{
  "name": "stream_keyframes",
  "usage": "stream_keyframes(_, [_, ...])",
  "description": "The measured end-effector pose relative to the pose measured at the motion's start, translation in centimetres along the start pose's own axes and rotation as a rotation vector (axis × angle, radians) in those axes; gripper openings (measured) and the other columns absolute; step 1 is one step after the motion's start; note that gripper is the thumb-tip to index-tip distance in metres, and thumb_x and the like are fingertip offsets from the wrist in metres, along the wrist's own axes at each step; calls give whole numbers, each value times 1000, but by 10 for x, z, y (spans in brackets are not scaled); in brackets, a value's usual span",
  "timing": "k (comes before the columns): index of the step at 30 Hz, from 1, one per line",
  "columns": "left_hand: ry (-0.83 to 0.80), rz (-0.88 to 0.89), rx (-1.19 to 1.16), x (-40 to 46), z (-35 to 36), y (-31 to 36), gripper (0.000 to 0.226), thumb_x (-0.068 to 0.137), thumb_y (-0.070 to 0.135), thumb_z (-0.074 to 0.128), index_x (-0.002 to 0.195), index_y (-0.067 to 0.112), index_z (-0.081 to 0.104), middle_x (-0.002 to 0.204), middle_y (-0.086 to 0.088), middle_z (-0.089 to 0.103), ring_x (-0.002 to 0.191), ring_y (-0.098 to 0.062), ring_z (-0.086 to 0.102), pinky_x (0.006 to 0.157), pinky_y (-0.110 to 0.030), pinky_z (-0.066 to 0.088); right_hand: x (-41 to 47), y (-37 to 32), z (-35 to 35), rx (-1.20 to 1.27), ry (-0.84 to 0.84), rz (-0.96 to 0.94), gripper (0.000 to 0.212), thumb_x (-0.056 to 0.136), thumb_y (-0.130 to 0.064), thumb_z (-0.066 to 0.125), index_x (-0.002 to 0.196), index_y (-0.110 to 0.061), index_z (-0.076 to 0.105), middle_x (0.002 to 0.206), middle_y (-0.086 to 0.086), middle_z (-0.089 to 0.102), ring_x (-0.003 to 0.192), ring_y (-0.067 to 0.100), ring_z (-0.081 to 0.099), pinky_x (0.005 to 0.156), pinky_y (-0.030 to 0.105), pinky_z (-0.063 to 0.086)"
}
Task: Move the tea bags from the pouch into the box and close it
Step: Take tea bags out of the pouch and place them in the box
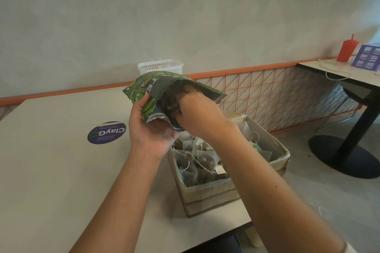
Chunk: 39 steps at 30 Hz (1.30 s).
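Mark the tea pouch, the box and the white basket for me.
tea pouch (144,86): head view, on its green printed outer face.
box (207,193): head view, on its near outer wall.
white basket (160,66): head view, on its front mesh wall, behind the pouch.

Green leaf-printed pouch (152,86) with a dark panel and pale lettering, held up in the air, tilted, mouth open toward the camera and silvery inside at the lip. Positioned just above the far left corner of the box (207,195). Beige cardboard box, open at the top, resting near the right edge of the pale table, one flap standing at the far side. Filled with many pyramid-shaped mesh tea bags (197,162), dark leaves inside, white strings and small paper tags tangled over the heap.
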<state>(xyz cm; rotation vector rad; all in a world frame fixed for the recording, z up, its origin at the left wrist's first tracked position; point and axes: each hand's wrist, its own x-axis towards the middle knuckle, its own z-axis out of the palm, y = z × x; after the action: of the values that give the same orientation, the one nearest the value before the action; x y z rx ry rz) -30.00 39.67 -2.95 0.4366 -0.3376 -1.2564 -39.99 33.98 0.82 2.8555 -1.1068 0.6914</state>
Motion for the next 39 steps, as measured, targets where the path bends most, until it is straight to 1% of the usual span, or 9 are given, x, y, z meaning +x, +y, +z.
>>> stream_keyframes(4, [-15,-7,16,1,0,-1,33,83,40,58,104,17,69,99,-6,73,79,-22,73,66,-30,58,-9,3,2,15,61,4,35,89,-26,61,121,-13,59,127,5,45,110,24,51,77,31,43])
stream_keyframes(10, [-13,-4,-39,4,2,-1,36,76,37,64,104,16,71,113,-6,69,102,-25,66,71,-33,60,-31,24,-1,210,238,-89,11,90,-19,61,100,-18,62,103,-6,58,87,14,59,72,33,56])
stream_keyframes(13, [-24,-2,-49,5,3,-1,30,77,37,63,95,16,76,107,-7,71,103,-27,66,71,-37,61,-43,41,-9,378,316,-95,10,88,-13,65,98,-16,64,95,-12,57,82,3,55,74,19,51])
stream_keyframes(21, [-63,5,-41,9,-2,-1,38,91,42,53,87,17,81,113,-7,72,113,-29,65,96,-45,53,-67,93,-11,651,375,293,32,82,-22,75,107,-26,56,92,-16,61,78,-16,54,63,-1,40])
stream_keyframes(26, [-53,-5,-44,7,0,-4,32,80,39,60,87,17,81,123,-9,69,128,-29,56,108,-47,43,-64,121,9,479,286,462,35,82,-32,74,111,-26,55,98,-8,60,99,13,58,70,18,44])
stream_keyframes(30, [-42,-7,-58,6,1,-5,30,76,38,63,84,16,81,113,-7,71,129,-29,56,111,-47,40,-60,121,20,489,182,421,36,84,-26,72,116,-18,56,102,-5,62,88,8,60,65,10,42])
stream_keyframes(34, [-55,-1,-54,6,2,-5,30,76,39,63,86,17,82,114,-8,71,129,-30,56,111,-48,40,-56,118,22,515,241,320,20,83,-25,73,100,-17,65,104,-5,63,92,9,60,77,21,51])
stream_keyframes(36, [-55,5,-46,5,3,-5,30,77,39,62,84,17,82,111,-7,72,128,-28,56,111,-48,40,-53,118,21,499,273,289,15,81,-31,74,92,-22,70,109,-8,57,103,9,50,85,26,42])
stream_keyframes(39, [-46,1,-58,4,3,-5,30,78,39,62,82,16,82,106,-7,73,126,-27,57,109,-47,42,-55,121,18,261,147,320,29,81,-47,69,106,-33,70,116,-11,44,116,11,31,92,28,25])
